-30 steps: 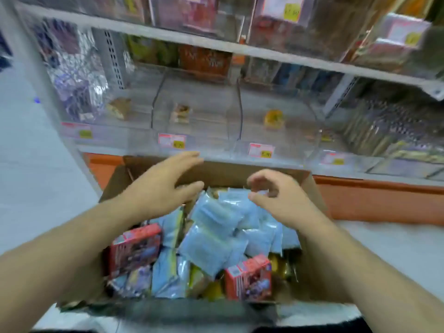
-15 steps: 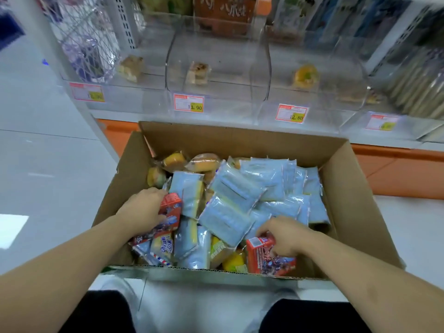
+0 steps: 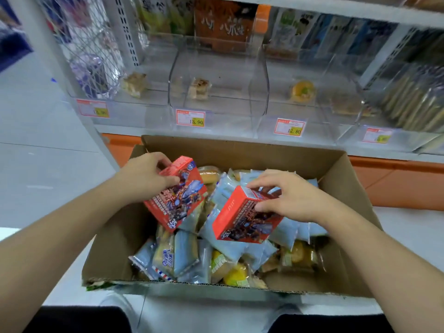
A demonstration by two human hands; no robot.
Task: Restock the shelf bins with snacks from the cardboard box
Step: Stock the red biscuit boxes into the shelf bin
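Below clear plastic shelf bins (image 3: 216, 92), over open brown cardboard box (image 3: 240, 152) of wrapped snacks: left hand (image 3: 141, 176) gripped one red printed carton (image 3: 176, 194), right hand (image 3: 288, 195) pinched second red carton (image 3: 245, 219).

A price tag (image 3: 190, 118) on the front of the middle clear shelf bin reads 13.90. The price tag on the next bin (image 3: 289, 127) to its right reads 12.80. A brown package (image 3: 222, 22) on the shelf behind carries large Chinese characters, too blurred to read.
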